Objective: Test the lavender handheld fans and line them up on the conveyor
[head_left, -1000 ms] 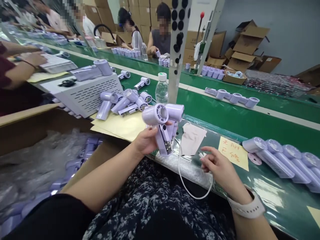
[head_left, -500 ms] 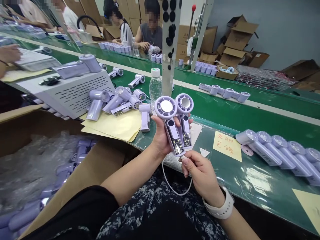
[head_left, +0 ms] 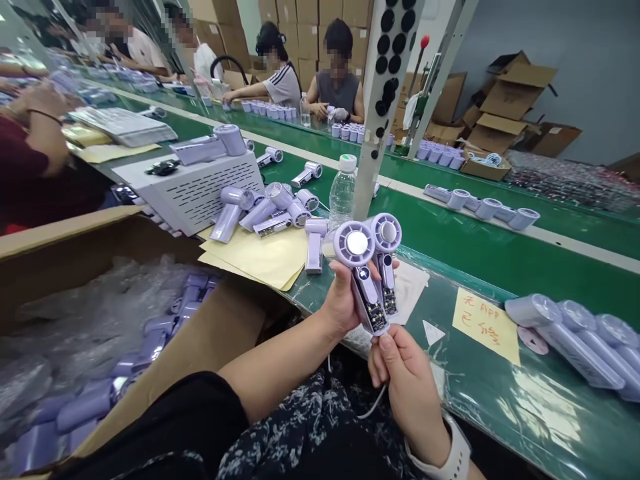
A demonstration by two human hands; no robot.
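Observation:
Two purple handheld fans sit side by side in my left hand (head_left: 341,303), fingers wrapped round their handles. The nearer fan (head_left: 357,243) has a silver hub and a small light on its round display; circuit parts show through its lower handle. Partly behind it is the second fan (head_left: 387,233), its display dark. My right hand (head_left: 406,377) pinches the plug end of a white cable (head_left: 374,405) at the bottom of the nearer handle. The plug itself is mostly hidden by my fingers. The cable hangs in a loop over my lap.
Several purple fans (head_left: 280,200) lie on yellow paper (head_left: 255,257), beside a vented white box (head_left: 210,190). A water bottle (head_left: 343,193) stands by a post (head_left: 383,100). More fans (head_left: 565,333) line the right. A carton (head_left: 210,360) holds fans and plastic bags. Co-workers sit across the green conveyor (head_left: 425,227).
The view has swung left, so the scene sits farther right and lower. A light now shows on the nearer fan's display, which was dark. Both hands keep their holds.

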